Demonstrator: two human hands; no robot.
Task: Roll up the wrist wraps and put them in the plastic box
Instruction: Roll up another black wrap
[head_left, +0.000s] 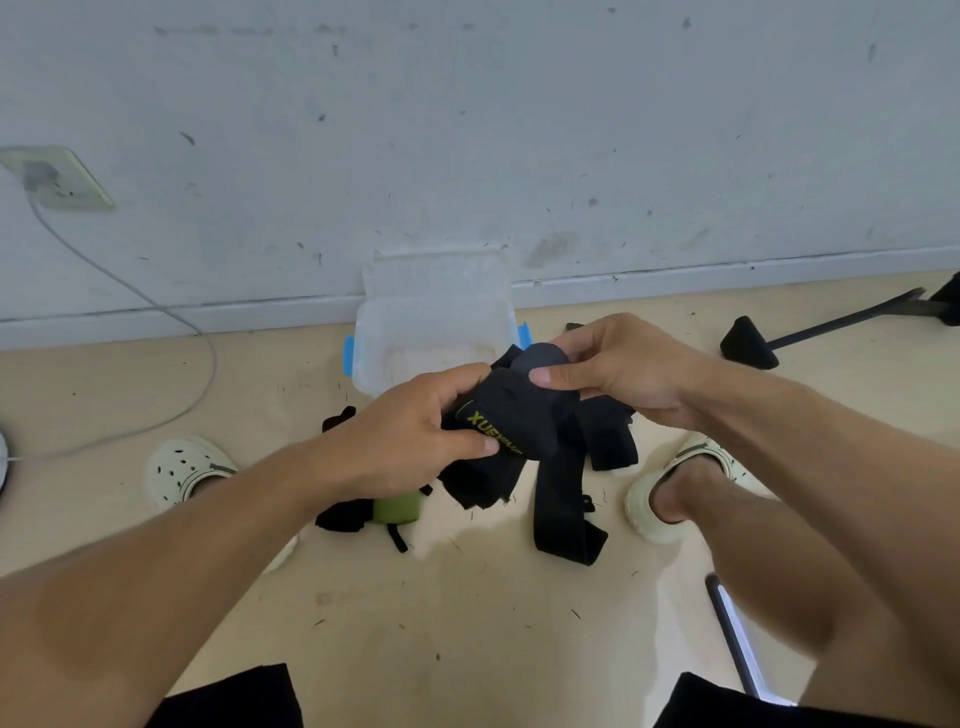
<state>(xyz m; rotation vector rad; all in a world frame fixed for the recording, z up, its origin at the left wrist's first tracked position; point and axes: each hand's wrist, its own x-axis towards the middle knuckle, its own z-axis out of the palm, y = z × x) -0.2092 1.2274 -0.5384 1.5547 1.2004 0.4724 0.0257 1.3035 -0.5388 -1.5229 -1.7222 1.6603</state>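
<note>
Both hands up over the floor (467, 623), working one black wrist wrap (511, 415) between them. Left hand (410, 431) grips the labelled end, thumb pinching over the yellow lettering, fingers curled behind. Right hand (618, 369) pinches the rolled-up end, thumb on top of the dark roll, other fingers curled round the back. Roll axis looks roughly crosswise between the hands; loose tail hangs down toward the floor. Plastic box (374, 338) sits open on the floor just beyond the hands, against the wall, nothing visible inside. Right hand is nearer the box and holds the roll, so likely it does the drop once rolling finishes. More black wraps (608, 441) and a green one (397, 506) lie on the floor below, unrolled.
</note>
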